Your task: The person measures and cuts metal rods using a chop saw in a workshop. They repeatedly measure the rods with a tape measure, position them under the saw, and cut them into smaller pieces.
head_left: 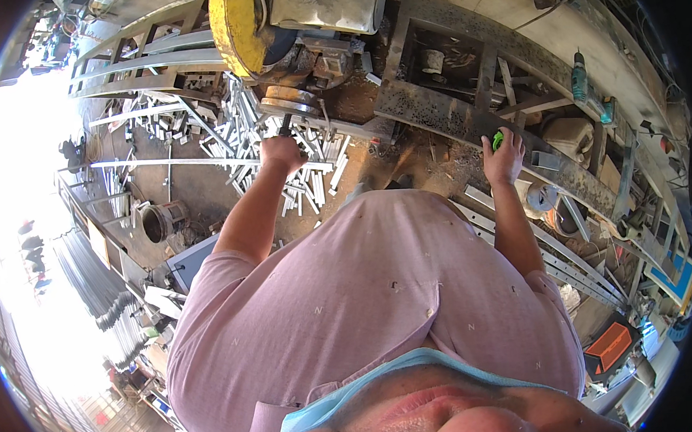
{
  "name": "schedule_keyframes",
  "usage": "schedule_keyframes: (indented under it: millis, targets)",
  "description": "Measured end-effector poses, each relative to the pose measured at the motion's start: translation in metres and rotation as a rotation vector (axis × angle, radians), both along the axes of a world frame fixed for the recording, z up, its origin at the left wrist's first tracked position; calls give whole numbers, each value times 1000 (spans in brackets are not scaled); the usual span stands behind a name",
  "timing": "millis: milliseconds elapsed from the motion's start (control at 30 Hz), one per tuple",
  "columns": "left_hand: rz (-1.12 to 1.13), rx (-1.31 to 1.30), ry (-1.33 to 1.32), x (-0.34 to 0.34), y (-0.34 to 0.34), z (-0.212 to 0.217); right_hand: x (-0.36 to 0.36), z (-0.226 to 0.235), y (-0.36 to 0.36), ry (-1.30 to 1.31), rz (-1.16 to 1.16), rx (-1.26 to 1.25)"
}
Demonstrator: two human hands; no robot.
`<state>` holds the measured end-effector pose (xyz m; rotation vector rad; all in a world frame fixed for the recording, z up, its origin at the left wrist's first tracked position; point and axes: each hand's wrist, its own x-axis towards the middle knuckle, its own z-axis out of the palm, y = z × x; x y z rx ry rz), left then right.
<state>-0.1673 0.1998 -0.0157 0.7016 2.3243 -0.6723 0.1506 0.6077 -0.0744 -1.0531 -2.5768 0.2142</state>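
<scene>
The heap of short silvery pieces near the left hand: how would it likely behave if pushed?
The heap would probably shift and scatter, since its pieces appear loose and crisscrossed. Each piece seems stiff, being straight, and the shiny faces may slide easily.

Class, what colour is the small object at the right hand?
The small object at the right hand is bright green, seen best in the head view.

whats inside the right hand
A small bright green object shows in the grip of the right hand. Only part of it is visible; the hand covers the rest, so its full shape and exact kind cannot be told.
</scene>
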Motion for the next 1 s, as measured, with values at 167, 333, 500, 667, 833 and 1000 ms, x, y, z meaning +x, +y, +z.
schedule_keyframes:
  millis: [167, 333, 500, 667, 833, 1000]
  targets:
    - [-14, 12, 22, -2, -4, -9, 0, -2, 1, 4, -4, -2]
    - [-44, 33, 67, -2, -8, -15, 0, -2, 1, 1, -3, -1]
    - [-33, 26, 50, -1, -5, -8, 0, 0, 0, -2, -12, -4]
    - [6, 11, 4, 1, 1, 3, -1, 0, -1, -5, -26, -17]
    - [-5, 8, 0, 1, 1, 2, 0, -1, -1, 4, -11, 2]
    - [21, 14, -5, 1, 0, 2, 0, -1, 0, -2, -7, -25]
